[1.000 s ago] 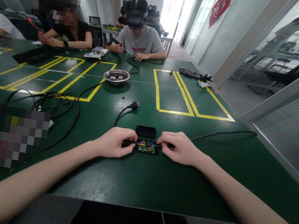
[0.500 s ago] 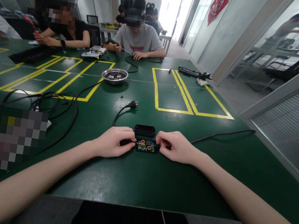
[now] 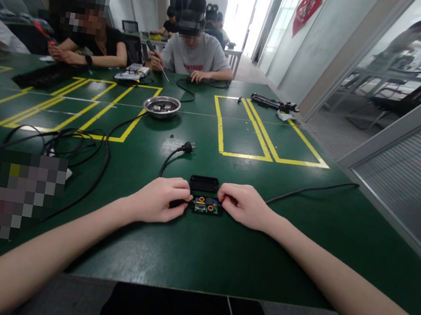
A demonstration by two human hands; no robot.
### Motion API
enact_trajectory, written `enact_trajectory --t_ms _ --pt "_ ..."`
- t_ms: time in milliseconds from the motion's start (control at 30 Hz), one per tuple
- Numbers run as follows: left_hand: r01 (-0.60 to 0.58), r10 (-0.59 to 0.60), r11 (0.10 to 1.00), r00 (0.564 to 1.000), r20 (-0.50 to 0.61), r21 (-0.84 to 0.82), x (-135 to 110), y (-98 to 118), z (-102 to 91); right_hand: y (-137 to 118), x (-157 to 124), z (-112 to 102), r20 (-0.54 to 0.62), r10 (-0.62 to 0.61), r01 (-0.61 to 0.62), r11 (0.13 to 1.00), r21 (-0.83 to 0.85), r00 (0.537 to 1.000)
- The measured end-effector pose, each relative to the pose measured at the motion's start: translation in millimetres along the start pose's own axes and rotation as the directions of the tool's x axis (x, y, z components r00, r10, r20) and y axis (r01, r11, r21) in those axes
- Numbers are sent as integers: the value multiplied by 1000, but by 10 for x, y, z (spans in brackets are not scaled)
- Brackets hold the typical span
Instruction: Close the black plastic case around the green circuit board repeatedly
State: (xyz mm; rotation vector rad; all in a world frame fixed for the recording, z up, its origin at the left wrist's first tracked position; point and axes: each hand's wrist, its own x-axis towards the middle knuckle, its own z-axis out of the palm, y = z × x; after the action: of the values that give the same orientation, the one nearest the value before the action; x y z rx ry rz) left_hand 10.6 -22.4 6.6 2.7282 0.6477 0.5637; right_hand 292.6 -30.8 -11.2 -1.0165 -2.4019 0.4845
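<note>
- Towards the near edge of the bench point(image 3: 186, 260), well in from its right edge: black rectangular case point(image 3: 219, 213), open.
- Inside: green circuit board point(image 3: 201, 208), two copper-coloured ring coils point(image 3: 210, 208).
- Red shirt lettering point(image 3: 193, 67) beyond far edge: blurred.
- Case faces up; long axis parallel to near edge.
- Left hand point(image 3: 166, 198), right hand point(image 3: 245, 204): fingers bunched at case's opposite ends; cannot tell what they grasp.

The casing point(image 3: 206, 213) and lid point(image 3: 203, 183) are black, coils point(image 3: 209, 208) orange, the tabletop point(image 3: 195, 251) dark green with yellow rectangles point(image 3: 246, 157).
</note>
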Motion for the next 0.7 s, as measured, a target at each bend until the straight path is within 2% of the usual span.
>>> enact_trajectory --t_ms 133,300,500,600,700 --pt "-10 9 998 1000 19 63 7 30 -4 -10 16 14 8 81 -81 997 0 997" --pt "-45 34 971 998 50 233 1 65 43 3 37 43 8 130 -130 992 3 991" --pt "-71 40 919 995 88 388 16 134 69 -13 55 52 -18 185 -186 979 -85 983" --pt "-65 49 928 997 52 366 23 134 64 -33 61 50 -18 193 -194 976 -103 981" --pt "-69 90 954 994 -60 293 20 108 29 -45 60 52 -51 171 -175 981 -80 984"
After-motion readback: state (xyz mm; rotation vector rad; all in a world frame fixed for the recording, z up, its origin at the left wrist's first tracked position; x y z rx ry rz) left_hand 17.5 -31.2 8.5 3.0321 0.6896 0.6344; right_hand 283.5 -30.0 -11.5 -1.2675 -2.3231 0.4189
